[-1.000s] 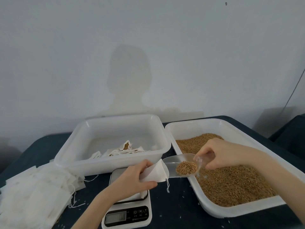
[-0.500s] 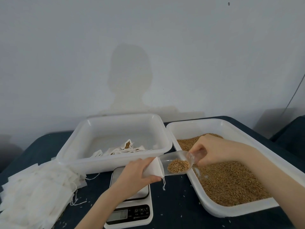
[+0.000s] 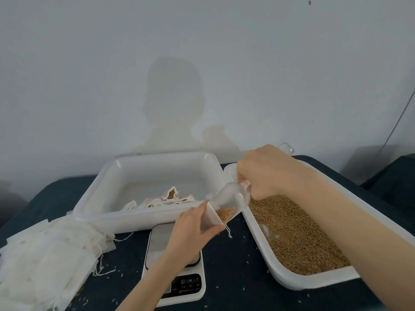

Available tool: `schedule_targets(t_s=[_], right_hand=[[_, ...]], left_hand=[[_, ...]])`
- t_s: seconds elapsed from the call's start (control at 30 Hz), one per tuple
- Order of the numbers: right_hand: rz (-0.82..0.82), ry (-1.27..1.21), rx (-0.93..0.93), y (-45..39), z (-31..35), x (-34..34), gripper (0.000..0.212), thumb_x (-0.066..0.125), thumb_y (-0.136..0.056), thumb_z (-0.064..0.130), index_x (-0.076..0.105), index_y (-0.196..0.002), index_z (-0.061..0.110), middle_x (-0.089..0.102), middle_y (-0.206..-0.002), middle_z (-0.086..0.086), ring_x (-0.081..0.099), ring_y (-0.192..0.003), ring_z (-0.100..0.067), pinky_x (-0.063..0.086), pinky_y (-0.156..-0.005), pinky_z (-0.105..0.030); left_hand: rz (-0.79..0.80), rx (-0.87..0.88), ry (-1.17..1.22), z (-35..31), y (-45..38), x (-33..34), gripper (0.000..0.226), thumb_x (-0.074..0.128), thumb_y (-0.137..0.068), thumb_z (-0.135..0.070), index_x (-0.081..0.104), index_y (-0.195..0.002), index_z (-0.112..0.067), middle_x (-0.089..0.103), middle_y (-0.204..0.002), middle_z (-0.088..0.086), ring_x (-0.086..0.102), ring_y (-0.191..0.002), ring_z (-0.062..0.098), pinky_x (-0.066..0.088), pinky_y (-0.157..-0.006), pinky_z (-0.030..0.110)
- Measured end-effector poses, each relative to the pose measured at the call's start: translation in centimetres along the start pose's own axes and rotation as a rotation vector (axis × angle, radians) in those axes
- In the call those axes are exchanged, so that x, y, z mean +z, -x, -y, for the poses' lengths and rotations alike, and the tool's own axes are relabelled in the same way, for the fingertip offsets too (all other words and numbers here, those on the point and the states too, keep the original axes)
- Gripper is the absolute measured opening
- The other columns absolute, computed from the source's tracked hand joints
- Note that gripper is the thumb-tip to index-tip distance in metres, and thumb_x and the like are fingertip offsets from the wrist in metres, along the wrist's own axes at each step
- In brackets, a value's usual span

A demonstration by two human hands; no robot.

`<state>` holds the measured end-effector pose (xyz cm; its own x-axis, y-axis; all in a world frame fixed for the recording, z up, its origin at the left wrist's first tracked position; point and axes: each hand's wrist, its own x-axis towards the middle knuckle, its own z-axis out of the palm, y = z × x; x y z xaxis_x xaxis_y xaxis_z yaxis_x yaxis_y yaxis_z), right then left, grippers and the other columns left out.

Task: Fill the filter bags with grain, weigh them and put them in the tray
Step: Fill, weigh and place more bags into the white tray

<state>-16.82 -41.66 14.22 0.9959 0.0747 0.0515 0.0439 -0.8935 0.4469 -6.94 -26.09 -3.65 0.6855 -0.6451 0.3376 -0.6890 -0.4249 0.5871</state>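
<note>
Over dark table (image 3: pixel 235 261), scoop (image 3: pixel 231 198) tips grain (image 3: pixel 225 212) into bag (image 3: pixel 212 217).

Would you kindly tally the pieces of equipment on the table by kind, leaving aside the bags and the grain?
White trays: 2, one with filled bags, one with grain
Kitchen scale: 1
Clear scoop: 1
Total: 4

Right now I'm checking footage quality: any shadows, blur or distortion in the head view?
Head view: a person-shaped shadow falls on the pale grey wall; wide-angle distortion bows the white plastic grain tray; the clear plastic scoop is see-through and faint; the white digital scale display is too blurred to read.
</note>
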Motion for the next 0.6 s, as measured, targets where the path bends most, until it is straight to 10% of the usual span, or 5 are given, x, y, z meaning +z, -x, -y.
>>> schedule_targets(t_s=[0.3,0.6], right_hand=[[-0.085,0.202,-0.024,-1.0,0.7,-2.0,0.03,0.062,-0.069,0.019,0.038,-0.051,0.017,0.035,-0.053,0.001,0.031,-0.043,-0.014,0.016,-0.046,-0.024],[0.119,-0.213,0.107,0.2,-3.0,1.0,0.023,0.061,-0.066,0.023,0.072,-0.087,0.024,0.069,-0.076,0.004,0.065,-0.073,-0.018,0.039,-0.052,-0.018]], left_hand=[[-0.073,-0.059,0.041,-0.6,-0.3,0.8,0.079,0.062,-0.08,-0.059,0.038,-0.143,-0.018,0.054,-0.126,-0.006,0.048,-0.114,0.016,0.035,-0.092,0.025],[0.035,0.001,0.139,-0.8,-0.2,0.9,0.063,0.067,-0.086,-0.036,0.033,-0.14,-0.032,0.047,-0.112,-0.024,0.049,-0.107,-0.001,0.035,-0.081,0.009]])
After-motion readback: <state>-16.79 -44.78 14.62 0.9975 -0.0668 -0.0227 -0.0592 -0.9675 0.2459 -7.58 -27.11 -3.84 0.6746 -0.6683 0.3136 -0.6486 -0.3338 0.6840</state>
